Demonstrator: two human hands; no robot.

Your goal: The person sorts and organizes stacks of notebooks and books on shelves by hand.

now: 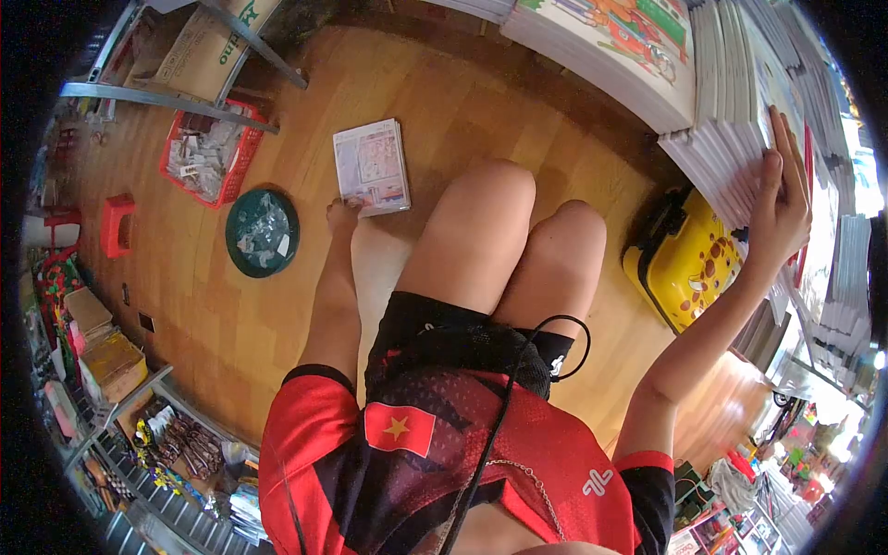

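Note:
A small stack of books [372,166] with a pale, pinkish illustrated cover lies on the wooden floor. My left hand [343,214] is at its lower left corner, fingers curled against the edge. Over on the right, my right hand [784,199] rests with outstretched fingers against a tall pile of thin white-edged books [726,139]. Its thumb stands apart from the other fingers, and the palm side is hidden. Beside that pile, a thick stack with a colourful cartoon cover [620,46] sits at the top.
A green round basin [263,233] and a red basket [242,166], both holding plastic packets, stand left on the floor. Farther left is a small red stool [117,226]. A yellow suitcase [684,273] lies under the right-hand books. Metal shelving [166,91] borders the upper left.

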